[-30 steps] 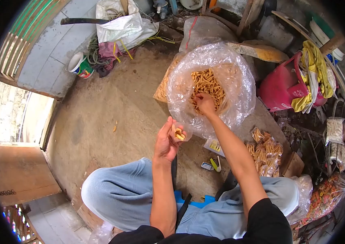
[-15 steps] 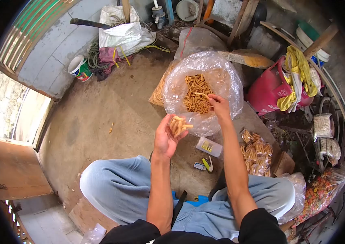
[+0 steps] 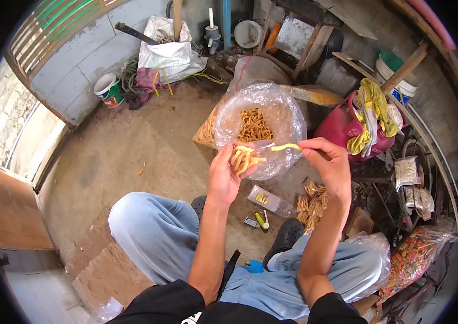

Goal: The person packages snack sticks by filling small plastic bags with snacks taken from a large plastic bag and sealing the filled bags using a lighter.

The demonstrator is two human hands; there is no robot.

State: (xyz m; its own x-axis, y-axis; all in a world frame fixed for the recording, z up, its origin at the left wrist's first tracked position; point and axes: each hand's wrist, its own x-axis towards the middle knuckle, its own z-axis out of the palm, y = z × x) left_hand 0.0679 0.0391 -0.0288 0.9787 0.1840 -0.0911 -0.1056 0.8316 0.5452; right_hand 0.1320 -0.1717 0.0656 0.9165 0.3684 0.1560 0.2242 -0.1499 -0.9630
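Observation:
My left hand [image 3: 225,174] is wrapped round a small clear bag [image 3: 244,160] with several yellowish snack sticks in it, some poking out on the right. To the right of the bag, my right hand [image 3: 327,162] pinches one long yellow stick [image 3: 286,147] between thumb and fingers, its far end close to the bag's mouth. Behind both hands stands a large clear plastic bag [image 3: 289,110], open at the top, with a heap of brown snack sticks [image 3: 254,126] inside.
On the floor lie a plastic packet [image 3: 271,201], a green-and-white tool [image 3: 262,220] and filled snack bags [image 3: 311,204]. A red tub [image 3: 342,127] with yellow cloths is at the right, a small bucket [image 3: 109,90] at the back left. Sandals are on my feet.
My right hand has come out of the snack heap with a stick and moved right and nearer, beside the small bag. More sticks show in my left hand's bag. The view has shifted.

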